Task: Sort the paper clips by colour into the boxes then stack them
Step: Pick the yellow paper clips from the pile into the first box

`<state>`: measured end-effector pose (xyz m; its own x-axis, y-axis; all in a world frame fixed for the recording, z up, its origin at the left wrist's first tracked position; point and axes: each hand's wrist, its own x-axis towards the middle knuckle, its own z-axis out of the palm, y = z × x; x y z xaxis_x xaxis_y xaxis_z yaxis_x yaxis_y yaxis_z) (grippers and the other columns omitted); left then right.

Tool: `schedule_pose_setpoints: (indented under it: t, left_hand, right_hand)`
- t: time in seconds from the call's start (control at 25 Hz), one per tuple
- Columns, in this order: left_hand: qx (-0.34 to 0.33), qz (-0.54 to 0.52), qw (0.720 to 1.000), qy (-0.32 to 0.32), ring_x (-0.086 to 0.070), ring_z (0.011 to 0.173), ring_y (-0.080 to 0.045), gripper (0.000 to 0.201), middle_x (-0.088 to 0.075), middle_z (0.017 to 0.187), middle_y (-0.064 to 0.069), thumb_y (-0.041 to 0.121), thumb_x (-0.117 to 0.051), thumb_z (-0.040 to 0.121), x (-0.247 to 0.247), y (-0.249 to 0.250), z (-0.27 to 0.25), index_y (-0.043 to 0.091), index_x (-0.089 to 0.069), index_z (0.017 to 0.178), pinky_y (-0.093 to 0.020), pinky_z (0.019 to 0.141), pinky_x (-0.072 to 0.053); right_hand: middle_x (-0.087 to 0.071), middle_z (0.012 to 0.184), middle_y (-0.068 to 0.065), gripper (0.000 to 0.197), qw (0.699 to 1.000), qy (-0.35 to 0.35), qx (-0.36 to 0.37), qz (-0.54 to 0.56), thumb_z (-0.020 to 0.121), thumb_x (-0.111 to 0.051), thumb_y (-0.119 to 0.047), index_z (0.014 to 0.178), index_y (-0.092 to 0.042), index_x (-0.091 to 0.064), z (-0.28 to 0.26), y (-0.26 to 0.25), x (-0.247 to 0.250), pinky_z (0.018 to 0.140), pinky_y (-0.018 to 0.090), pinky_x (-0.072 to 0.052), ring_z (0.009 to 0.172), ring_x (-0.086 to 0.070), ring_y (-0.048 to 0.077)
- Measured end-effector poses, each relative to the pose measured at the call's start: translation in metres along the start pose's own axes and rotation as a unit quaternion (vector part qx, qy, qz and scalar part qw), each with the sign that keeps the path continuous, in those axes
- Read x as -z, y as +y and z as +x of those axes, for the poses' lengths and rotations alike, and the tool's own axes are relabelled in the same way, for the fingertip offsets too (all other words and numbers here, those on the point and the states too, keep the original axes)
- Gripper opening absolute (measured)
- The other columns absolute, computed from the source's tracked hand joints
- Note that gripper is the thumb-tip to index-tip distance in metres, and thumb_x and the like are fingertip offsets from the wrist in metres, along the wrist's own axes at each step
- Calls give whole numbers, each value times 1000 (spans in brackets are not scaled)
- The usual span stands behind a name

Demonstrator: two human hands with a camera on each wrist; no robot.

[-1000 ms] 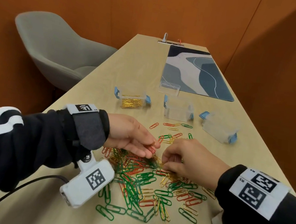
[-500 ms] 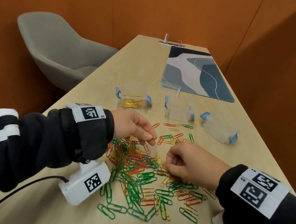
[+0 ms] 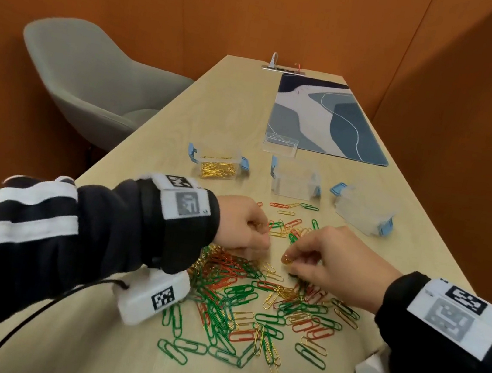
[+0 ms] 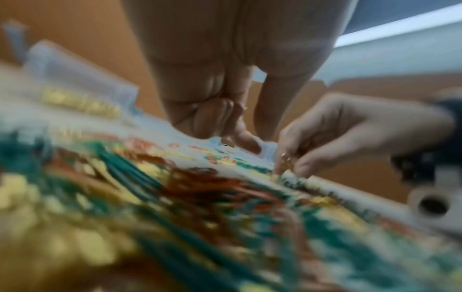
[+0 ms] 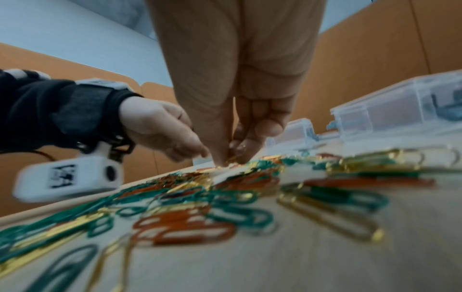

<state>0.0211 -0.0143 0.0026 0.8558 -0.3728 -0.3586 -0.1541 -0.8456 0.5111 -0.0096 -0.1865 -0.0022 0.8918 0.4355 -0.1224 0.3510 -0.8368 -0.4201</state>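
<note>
I see 2 hands over the far edge of the clip pile (image 3: 240, 300), the loose heap of green, red and gold paper clips on the table (image 3: 104, 353). Too many clips to count. My right hand (image 3: 335, 263) has fingers curled, thumb and fingertips pinching a gold clip (image 3: 286, 259) just above the pile's far side. My left hand (image 3: 241, 227) is curled into a loose fist just left of it, a glint of gold at the fingers; I cannot tell whether it grips anything. 3 clear boxes with blue latches sit beyond the pile: left box (image 3: 217, 164) holds gold clips, middle box (image 3: 295, 179) and right box (image 3: 364, 208) look empty. 1 clear lid (image 3: 279, 144) lies beyond the middle box. 1 desk mat (image 3: 328, 118) lies farther beyond the pile, 1 grey chair (image 3: 94, 80) far left of it.
</note>
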Motion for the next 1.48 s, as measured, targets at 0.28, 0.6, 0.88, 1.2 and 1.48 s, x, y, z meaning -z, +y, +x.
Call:
schedule_pose_setpoints:
  t: [0.28, 0.6, 0.88, 1.2, 1.48]
  left_hand:
    - [-93, 220, 971, -19, -44, 70, -7, 23, -42, 65, 13, 31, -70, 80, 0, 6, 9, 21, -70, 101, -21, 63, -35]
    - [96, -193, 976, -26, -30, 49, -13, 25, -34, 58, 2, 15, -32, 93, 15, -11, 0, 13, -41, 70, -18, 42, -28]
    - [94, -473, 875, -36, -31, 33, -6, 29, -38, 47, 2, 14, -41, 97, 32, -30, 11, 13, -38, 68, -13, 29, -26]
    - [0, 168, 982, 82, -46, 71, -9, 19, -47, 71, 9, 32, -65, 84, 21, -18, 22, 21, -68, 100, -21, 62, -34]
    - [64, 129, 989, 28, -49, 74, -18, 33, -55, 81, -2, 30, -45, 93, 10, -18, 24, 3, -64, 99, -25, 67, -40]
  right_hand:
    - [-56, 65, -6, 11, 999, 2, -25, 33, 81, -66, -12, 90, -13, -72, 17, -13, -12, 75, 25, -52, 71, -58, 12]
    - [-61, 74, -3, 13, 998, -42, -29, 33, 80, -69, -16, 93, -12, -72, 17, -14, -10, 75, 24, -51, 70, -57, 9]
    - [-57, 71, -3, 5, 994, -112, -13, -9, 79, -67, -17, 78, -16, -63, 13, -20, -12, 70, 25, -50, 68, -54, 13]
    - [-57, 65, -5, 7, 998, -49, -12, 26, 79, -63, -12, 73, -16, -62, 14, -8, -3, 50, 9, -39, 55, -49, 4]
    - [-51, 58, -9, 14, 997, 12, -5, 73, 79, -63, -10, 68, -18, -64, 6, 7, 8, 49, 8, -37, 46, -44, -1]
